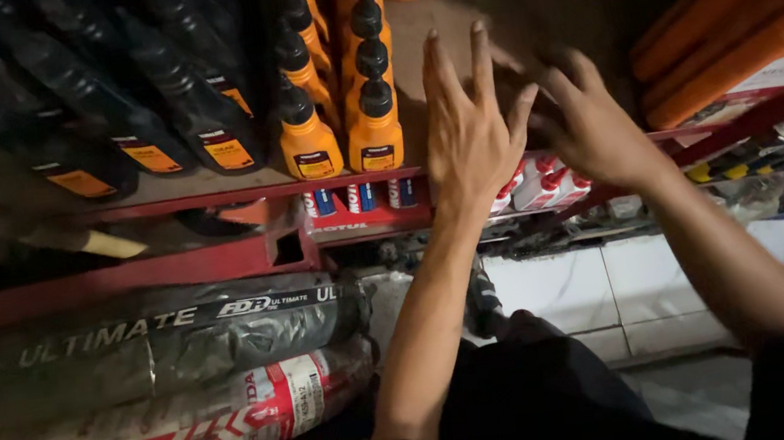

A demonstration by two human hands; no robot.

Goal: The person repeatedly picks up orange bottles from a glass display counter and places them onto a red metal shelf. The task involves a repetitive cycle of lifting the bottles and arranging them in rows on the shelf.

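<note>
While both hands reach over a bare patch of the red shelf (208, 201), the largest things lie well below and to the left of them: two wrapped tyres, a dark grey one (147, 348) above a white-and-red one (168, 436). Far right of the hands, long orange packs (748, 12) lean at a slant. Up and left of the hands, black bottles (123, 94) stand in slanted rows, and just left of the left hand run two files of orange bottles (337, 106) with black caps. Smallest are the white bottles with red caps (544, 188), on the lower level just under the hands.

The left hand (469, 134) is spread wide, fingers fanned, holding nothing. The right hand (591, 123) is blurred; it seems loosely open, and nothing shows in it. The empty shelf space lies directly beyond the fingertips.

To work this spot well, it seems wise to keep the left hand clear of the nearest orange bottle so the file is not knocked, and to move slowly in the dim light.
</note>
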